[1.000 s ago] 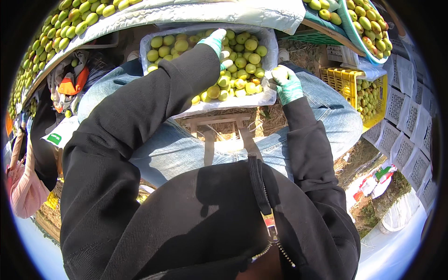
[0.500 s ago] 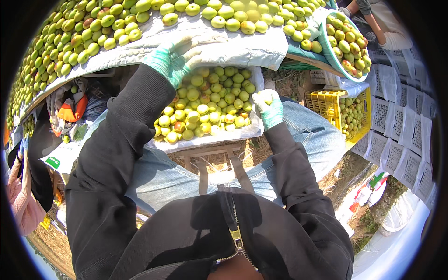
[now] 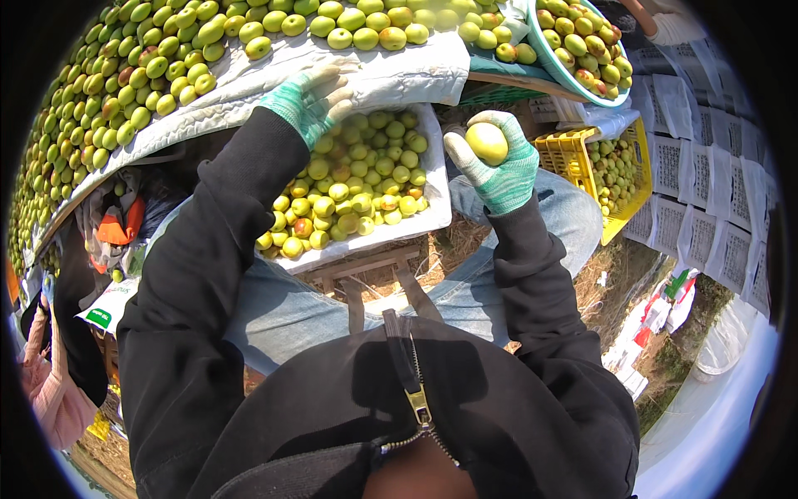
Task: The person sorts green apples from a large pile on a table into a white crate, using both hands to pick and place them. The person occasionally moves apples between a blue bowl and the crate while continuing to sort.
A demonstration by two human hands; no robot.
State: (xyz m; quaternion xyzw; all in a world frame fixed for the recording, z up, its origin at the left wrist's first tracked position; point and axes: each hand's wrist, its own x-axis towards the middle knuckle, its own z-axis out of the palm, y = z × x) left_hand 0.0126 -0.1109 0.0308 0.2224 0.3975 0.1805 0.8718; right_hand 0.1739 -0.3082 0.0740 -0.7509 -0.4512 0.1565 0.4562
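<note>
In a teal-and-white glove, my right hand (image 3: 509, 176) holds up one yellow-green jujube (image 3: 486, 144) to the right of the lined crate, its fingers cupped around the fruit. My left hand (image 3: 312, 101), gloved alike, hovers over the crate's far left corner beside the table edge. Its fingers are stretched out and apart, with nothing in them. Between my knees the shallow crate with a white lining (image 3: 442, 195) is heaped with green jujubes (image 3: 357, 170), a few of them blushed red-brown.
A padded white cloth (image 3: 416, 73) edges the table, which bears a large spread of jujubes (image 3: 91, 108). At the far right stand a teal basin (image 3: 539, 41) and a yellow crate (image 3: 573, 158), both holding fruit. Another person's arm (image 3: 644, 17) shows beyond the basin.
My right hand has lifted the jujube from beside the crate's right edge and turned it upward. The left hand stays nearly in place. The view has shifted to the right.
</note>
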